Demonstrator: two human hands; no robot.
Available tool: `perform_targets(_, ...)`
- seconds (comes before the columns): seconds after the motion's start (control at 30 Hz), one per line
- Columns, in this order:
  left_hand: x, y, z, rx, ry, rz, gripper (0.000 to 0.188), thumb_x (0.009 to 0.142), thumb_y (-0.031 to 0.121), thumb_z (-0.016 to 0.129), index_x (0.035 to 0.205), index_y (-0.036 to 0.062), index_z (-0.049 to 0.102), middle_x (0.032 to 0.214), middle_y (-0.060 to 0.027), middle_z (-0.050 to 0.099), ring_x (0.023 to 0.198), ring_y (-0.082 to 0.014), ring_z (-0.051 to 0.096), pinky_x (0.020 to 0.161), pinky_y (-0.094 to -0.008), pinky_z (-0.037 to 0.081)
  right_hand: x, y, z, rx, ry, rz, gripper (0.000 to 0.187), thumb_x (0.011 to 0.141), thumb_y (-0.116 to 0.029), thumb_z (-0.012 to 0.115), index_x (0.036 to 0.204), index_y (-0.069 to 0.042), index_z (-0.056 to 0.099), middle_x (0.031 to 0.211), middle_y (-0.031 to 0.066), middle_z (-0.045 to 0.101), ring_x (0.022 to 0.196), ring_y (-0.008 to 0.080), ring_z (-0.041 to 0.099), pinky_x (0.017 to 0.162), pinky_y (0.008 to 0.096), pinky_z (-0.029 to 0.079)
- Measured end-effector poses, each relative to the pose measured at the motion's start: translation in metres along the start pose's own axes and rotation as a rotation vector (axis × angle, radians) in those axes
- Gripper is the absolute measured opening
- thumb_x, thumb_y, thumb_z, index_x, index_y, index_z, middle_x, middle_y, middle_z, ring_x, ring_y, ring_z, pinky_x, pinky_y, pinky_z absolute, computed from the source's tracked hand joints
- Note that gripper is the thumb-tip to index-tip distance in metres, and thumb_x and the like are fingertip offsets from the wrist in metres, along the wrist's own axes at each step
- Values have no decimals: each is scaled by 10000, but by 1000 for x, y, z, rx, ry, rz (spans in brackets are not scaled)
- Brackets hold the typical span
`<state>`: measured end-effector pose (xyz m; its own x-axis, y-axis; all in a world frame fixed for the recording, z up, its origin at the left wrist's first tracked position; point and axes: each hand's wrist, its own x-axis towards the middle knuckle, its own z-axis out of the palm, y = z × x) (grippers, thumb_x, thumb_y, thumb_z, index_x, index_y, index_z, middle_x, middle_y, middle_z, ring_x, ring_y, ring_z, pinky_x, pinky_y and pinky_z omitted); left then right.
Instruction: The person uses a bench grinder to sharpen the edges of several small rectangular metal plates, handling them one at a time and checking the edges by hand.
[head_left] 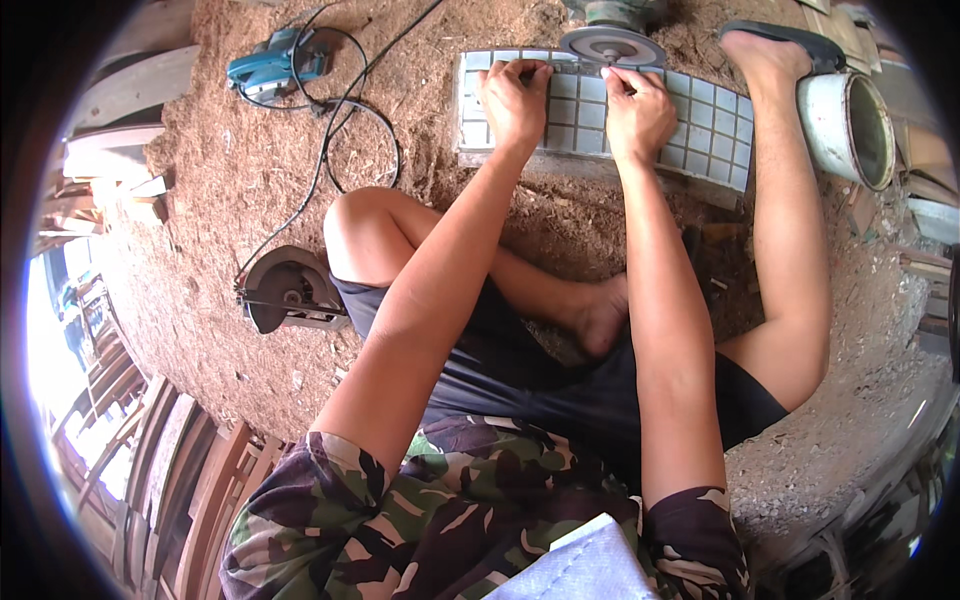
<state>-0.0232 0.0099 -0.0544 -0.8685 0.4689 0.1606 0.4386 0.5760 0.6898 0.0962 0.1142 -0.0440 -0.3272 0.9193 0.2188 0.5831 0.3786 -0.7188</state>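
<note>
Both my arms reach forward over a board faced with small pale square tiles [580, 112]. My left hand [516, 100] is closed with curled fingers above the left part of the tiles. My right hand [640, 112] is closed in a pinch, its fingertips just below the grinding wheel [612, 46]. Whatever the fingers hold between the two hands is too thin and small to make out. The round wheel is mounted on a grey-green bench grinder [618, 12], cut off by the top edge. I cannot tell whether the wheel is turning or being touched.
A teal electric planer [278, 68] with a looped black cable [326, 150] lies on the sawdust floor, far left. By my left knee rests a circular saw [290, 290]. A white bucket [835, 130] stands beside my right foot. Wood pieces [190, 480] line the left side.
</note>
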Motion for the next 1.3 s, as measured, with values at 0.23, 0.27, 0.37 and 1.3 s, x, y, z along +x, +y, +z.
perform_targets(0.23,2,3,-1,28,-30,-33,219,892,309,805,975,108,824,937,-83,733,971,-285,607,966,-425,451,2,-5,0,-15,-19,69,134,862,-306,808,958,-221,848,973,25,761,863,286,739,760,397,553)
perform_targets(0.27,3,4,-1,25,-36,-33,223,892,314,804,976,108,825,942,-86,732,975,-289,604,964,-429,453,2,-4,0,-23,-16,73,135,862,-309,808,955,-220,848,976,24,761,863,288,739,760,399,552)
perform_targets(0.37,1,10,1,38,-18,-47,236,898,329,795,974,108,824,953,-93,733,985,-296,598,972,-429,445,4,-4,-1,-43,-23,87,155,867,-324,809,964,-210,847,990,28,769,867,289,743,778,399,555)
perform_targets(1.3,7,18,12,133,-88,-108,259,912,432,766,1014,207,842,963,1,801,1140,-279,561,1081,-458,359,8,1,-5,-14,6,132,191,870,-306,810,942,-132,842,948,90,786,820,321,753,761,426,572)
